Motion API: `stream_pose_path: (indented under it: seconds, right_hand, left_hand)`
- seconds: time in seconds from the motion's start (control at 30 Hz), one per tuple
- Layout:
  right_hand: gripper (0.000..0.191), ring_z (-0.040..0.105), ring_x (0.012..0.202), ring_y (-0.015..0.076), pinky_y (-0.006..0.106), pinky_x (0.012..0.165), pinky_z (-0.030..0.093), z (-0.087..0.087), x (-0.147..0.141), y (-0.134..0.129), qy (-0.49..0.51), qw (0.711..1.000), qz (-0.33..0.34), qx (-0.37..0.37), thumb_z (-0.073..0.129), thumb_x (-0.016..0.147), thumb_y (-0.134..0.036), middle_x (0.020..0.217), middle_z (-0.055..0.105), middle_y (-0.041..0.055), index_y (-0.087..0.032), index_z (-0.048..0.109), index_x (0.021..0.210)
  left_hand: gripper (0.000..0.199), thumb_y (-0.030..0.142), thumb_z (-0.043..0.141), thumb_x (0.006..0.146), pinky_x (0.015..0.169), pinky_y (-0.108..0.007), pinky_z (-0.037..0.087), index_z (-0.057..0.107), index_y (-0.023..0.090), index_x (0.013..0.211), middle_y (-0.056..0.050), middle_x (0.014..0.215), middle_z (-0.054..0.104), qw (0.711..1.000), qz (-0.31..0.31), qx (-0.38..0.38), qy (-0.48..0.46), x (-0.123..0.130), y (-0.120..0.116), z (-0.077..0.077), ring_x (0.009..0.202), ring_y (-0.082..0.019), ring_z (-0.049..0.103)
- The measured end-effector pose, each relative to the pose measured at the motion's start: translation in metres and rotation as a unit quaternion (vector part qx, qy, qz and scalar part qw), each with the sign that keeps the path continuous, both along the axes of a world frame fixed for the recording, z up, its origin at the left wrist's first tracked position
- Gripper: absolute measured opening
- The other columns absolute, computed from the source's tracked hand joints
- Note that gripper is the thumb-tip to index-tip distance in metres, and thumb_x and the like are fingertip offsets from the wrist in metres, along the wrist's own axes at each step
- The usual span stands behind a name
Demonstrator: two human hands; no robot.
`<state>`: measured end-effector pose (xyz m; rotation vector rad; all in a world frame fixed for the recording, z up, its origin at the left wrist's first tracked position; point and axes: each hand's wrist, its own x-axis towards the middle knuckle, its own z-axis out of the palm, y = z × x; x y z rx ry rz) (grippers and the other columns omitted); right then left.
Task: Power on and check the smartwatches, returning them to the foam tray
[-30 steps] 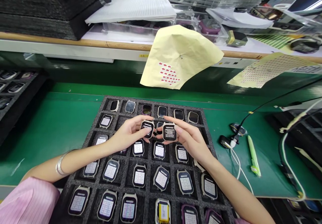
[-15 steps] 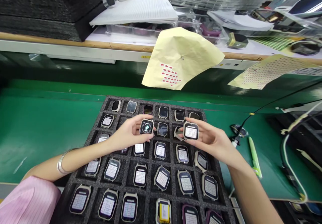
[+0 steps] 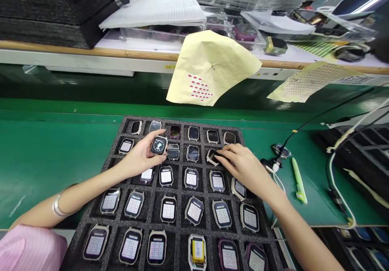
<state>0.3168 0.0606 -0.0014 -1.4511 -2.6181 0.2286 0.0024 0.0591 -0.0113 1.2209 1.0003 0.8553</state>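
The left hand (image 3: 140, 153) holds a lit watch (image 3: 159, 145) by its rim — a hold that seemingly keeps the face uncovered. Rightward of that grip, the right hand (image 3: 246, 167) touches a dark-screened watch (image 3: 212, 157), cradled by the foam tray (image 3: 179, 177); whether its fingers pinch, one cannot tell.

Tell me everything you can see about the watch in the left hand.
The watch is a rounded square with a pale, smooth-looking case; no strap shows. Its lit screen has a dark face, with light marks ringing a blue-green figure. The left hand holds it by its edges, thumb below, fingers above, screen towards the camera, over the dark, foam-like tray.
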Motion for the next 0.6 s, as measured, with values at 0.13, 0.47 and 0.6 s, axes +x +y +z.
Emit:
stream_pose_path:
  seconds: [0.13,0.47,0.6]
  right_hand:
    - [0.029,0.065,0.083,0.0294,0.04,0.073,0.052,-0.01,-0.031,-0.004,-0.036,0.995,-0.093,-0.017,0.042,0.099,-0.027,0.095,0.062,0.0153,-0.011,0.066,0.103]
    - [0.029,0.062,0.075,0.0245,0.037,0.069,0.05,-0.019,-0.021,-0.002,0.255,0.95,-0.15,-0.104,0.069,0.083,-0.043,0.079,0.062,0.0082,-0.014,0.072,0.09]
    - [0.029,0.061,0.105,0.0253,0.038,0.092,0.048,-0.002,-0.032,-0.006,0.479,0.851,-0.071,-0.204,0.076,0.078,-0.043,0.105,0.066,0.0112,-0.016,0.07,0.085]
  left_hand:
    - [0.061,0.029,0.067,0.08,0.076,-0.034,0.053,0.04,0.022,0.135,-0.007,0.111,0.06,0.995,-0.019,0.039,0.087,0.014,-0.003,0.004,0.086,-0.019,0.06]
    - [0.05,0.029,0.06,0.085,0.097,-0.035,0.047,0.044,0.022,0.132,-0.008,0.133,0.053,0.994,0.014,0.067,0.084,0.023,-0.016,-0.001,0.118,-0.024,0.054]
    - [0.053,0.04,0.064,0.082,0.086,-0.033,0.052,0.047,0.023,0.13,-0.005,0.113,0.061,0.992,0.052,0.019,0.113,0.025,-0.028,-0.007,0.103,-0.024,0.06]
